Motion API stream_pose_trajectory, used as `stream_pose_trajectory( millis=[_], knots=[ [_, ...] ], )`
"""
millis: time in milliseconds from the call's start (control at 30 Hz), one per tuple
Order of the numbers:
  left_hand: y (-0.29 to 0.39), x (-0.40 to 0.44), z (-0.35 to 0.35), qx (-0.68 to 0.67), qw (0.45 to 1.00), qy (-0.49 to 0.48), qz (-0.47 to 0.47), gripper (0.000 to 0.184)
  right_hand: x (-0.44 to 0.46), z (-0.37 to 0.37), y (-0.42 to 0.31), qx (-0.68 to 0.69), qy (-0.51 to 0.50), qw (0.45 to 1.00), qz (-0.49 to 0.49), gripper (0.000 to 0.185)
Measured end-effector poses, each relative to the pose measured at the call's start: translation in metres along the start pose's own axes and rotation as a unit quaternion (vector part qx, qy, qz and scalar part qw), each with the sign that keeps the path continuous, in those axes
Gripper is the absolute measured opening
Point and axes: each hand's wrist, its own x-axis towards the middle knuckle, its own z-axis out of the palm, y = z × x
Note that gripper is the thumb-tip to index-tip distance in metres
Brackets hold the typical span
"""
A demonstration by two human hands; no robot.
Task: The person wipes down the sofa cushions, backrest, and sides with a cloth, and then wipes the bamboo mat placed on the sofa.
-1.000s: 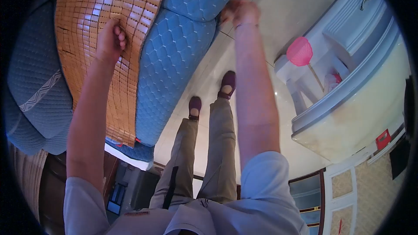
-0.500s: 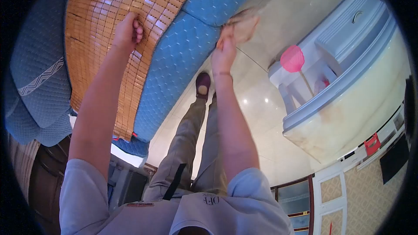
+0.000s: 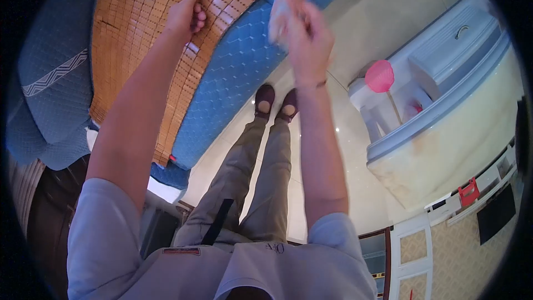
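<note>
My left hand (image 3: 189,15) is curled into a loose fist above or resting on the brown tiled seat mat (image 3: 133,50); nothing shows in its fingers. My right hand (image 3: 310,41), smeared by motion, grips a pale cloth (image 3: 282,19) with a pinkish-orange part at its top. The cloth is over or in front of the edge of the blue quilted sofa cover (image 3: 239,61); whether it touches the cover I cannot tell. The mat lies on top of this cover.
Dark blue sofa back cushions (image 3: 55,72) rise at the left. On the right stands a pale table (image 3: 444,144) with an open compartment and a pink fly swatter (image 3: 380,76) in it. My shoes (image 3: 265,100) are on the shiny floor between sofa and table.
My right hand has lifted the cloth up from beside the sofa's edge toward the blue cover. My left hand has shifted slightly up and right in view. Both shoes now show.
</note>
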Motion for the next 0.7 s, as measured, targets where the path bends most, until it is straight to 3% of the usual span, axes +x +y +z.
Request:
stream_pose_trajectory(
  millis=[33, 67, 100, 133, 267, 333, 367, 400, 500, 567, 633, 667, 700],
  knots=[
    [0.004, -0.004, 0.002, 0.007, 1.0, 0.004, -0.011, 0.03, 0.021, 0.008, -0.001, -0.024, 0.008, 0.997, -0.077, 0.018],
    [0.005, -0.004, 0.002, 0.009, 1.0, 0.008, -0.012, 0.03, 0.034, 0.015, 0.004, -0.021, 0.007, 0.997, -0.074, 0.018],
    [0.005, -0.004, 0.002, 0.009, 1.0, 0.008, -0.02, 0.029, 0.043, 0.021, 0.006, -0.174, 0.015, 0.965, -0.197, 0.017],
    [0.005, -0.003, 0.002, 0.009, 1.0, 0.008, -0.027, 0.029, 0.045, 0.025, 0.007, -0.321, 0.022, 0.893, -0.313, 0.016],
    [0.006, -0.006, 0.003, 0.004, 1.0, 0.003, -0.021, 0.027, -0.042, 0.066, 0.025, -0.388, -0.066, 0.898, -0.196, 0.02],
    [0.005, -0.009, 0.007, 0.001, 1.0, 0.01, -0.018, 0.029, -0.099, 0.085, 0.011, -0.318, -0.103, 0.939, -0.076, 0.027],
    [0.006, -0.009, 0.007, -0.002, 1.0, 0.016, -0.014, 0.031, -0.142, 0.093, 0.016, -0.357, -0.131, 0.923, -0.06, 0.031],
    [0.006, -0.009, 0.006, -0.002, 1.0, 0.016, -0.014, 0.031, -0.166, 0.098, 0.008, -0.333, -0.22, 0.915, -0.063, 0.026],
    [0.005, -0.007, 0.006, -0.002, 1.0, 0.009, -0.02, 0.03, -0.248, 0.118, 0.028, -0.274, -0.285, 0.916, -0.07, 0.02],
    [0.005, -0.007, 0.006, -0.009, 1.0, 0.012, -0.015, 0.031, -0.249, 0.119, 0.008, -0.257, -0.364, 0.895, 0.031, 0.016],
    [0.005, -0.007, 0.007, -0.008, 1.0, 0.011, -0.002, 0.031, -0.183, 0.107, -0.02, -0.299, -0.34, 0.889, 0.068, 0.02],
    [0.003, -0.007, 0.007, -0.007, 1.0, 0.011, 0.009, 0.032, -0.159, 0.097, -0.018, -0.301, -0.156, 0.941, -0.019, 0.022],
    [0.003, -0.007, 0.005, -0.007, 1.0, 0.01, 0.007, 0.032, -0.116, 0.085, -0.019, -0.197, -0.094, 0.976, -0.025, 0.026]
  ],
)
